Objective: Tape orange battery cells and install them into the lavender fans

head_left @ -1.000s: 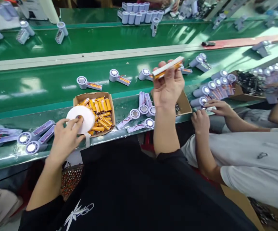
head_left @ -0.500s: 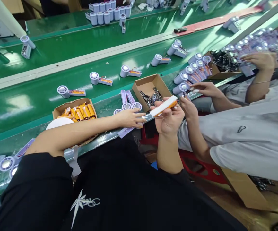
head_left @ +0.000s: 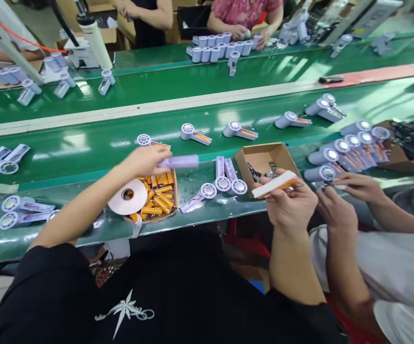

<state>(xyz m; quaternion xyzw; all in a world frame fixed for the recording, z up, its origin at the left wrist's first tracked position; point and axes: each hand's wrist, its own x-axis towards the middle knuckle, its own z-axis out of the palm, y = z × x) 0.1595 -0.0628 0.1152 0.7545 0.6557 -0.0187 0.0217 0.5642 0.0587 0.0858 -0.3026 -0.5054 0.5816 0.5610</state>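
Observation:
My left hand (head_left: 144, 160) is closed on a lavender fan housing (head_left: 178, 161), held in the air above the cardboard box of orange batteries (head_left: 158, 196). A white tape roll (head_left: 128, 197) leans on that box. My right hand (head_left: 288, 203) is closed on an orange battery with a white strip on it (head_left: 274, 184), held over the near table edge beside a small cardboard box (head_left: 264, 157) of dark parts. Several lavender fan housings (head_left: 223, 179) lie between the two boxes.
Fan units with orange batteries (head_left: 195, 134) ride the green conveyor belt (head_left: 85, 138). A co-worker's hands (head_left: 350, 191) work at my right beside a row of fans (head_left: 346, 148). More fan housings (head_left: 16, 212) lie at the left. Other people stand at the far bench (head_left: 221, 45).
My left hand has lifted a lavender fan housing from the pile and carried it left over the battery box. My right hand with the battery has shifted right; the view tilted up.

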